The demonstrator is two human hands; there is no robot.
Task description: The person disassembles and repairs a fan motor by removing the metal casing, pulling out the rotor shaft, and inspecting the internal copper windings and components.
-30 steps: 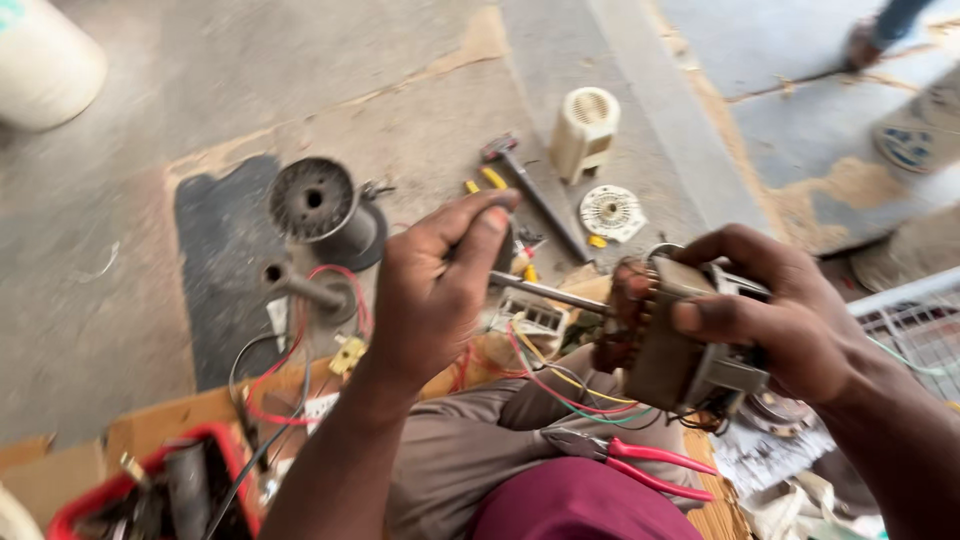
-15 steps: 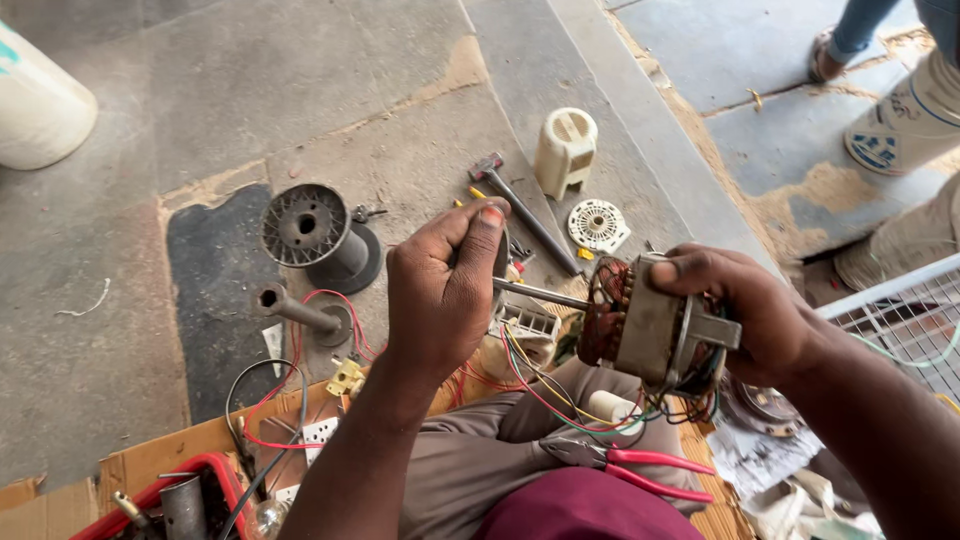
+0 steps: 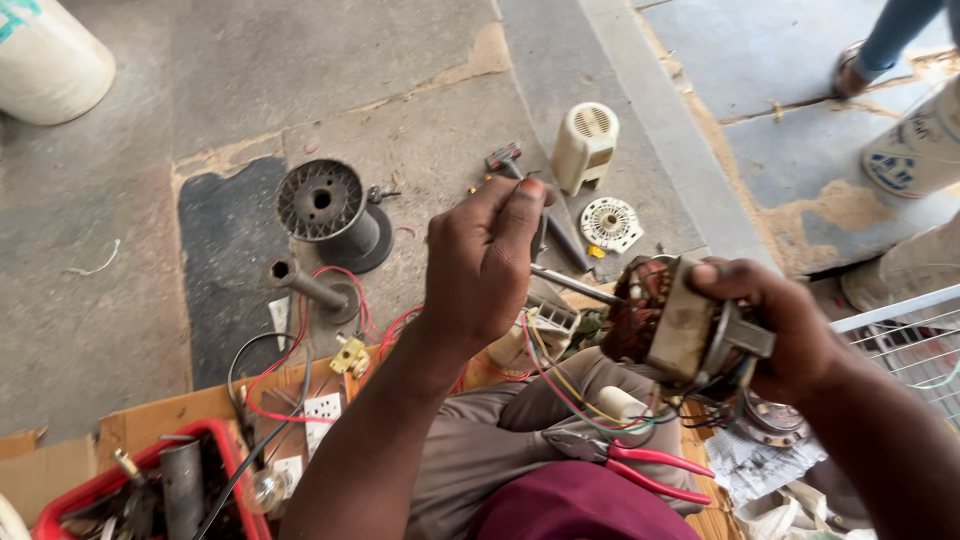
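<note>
My right hand grips a small electric motor with copper windings and a metal frame, held above my lap. Coloured wires trail from it toward my knees. My left hand is closed around the handle of a screwdriver, and the screwdriver's metal shaft points right into the motor's windings. Red-handled pliers lie on my lap below the motor.
On the concrete floor ahead lie an empty dark wire spool, a metal tube on a base, a cream plastic cover, a white round plate and a hammer. A red tool tray sits lower left. A person's foot is upper right.
The view has shifted and both hands sit slightly lower. The screwdriver tip stays at the motor windings, and the motor has tilted a little in my right hand.
</note>
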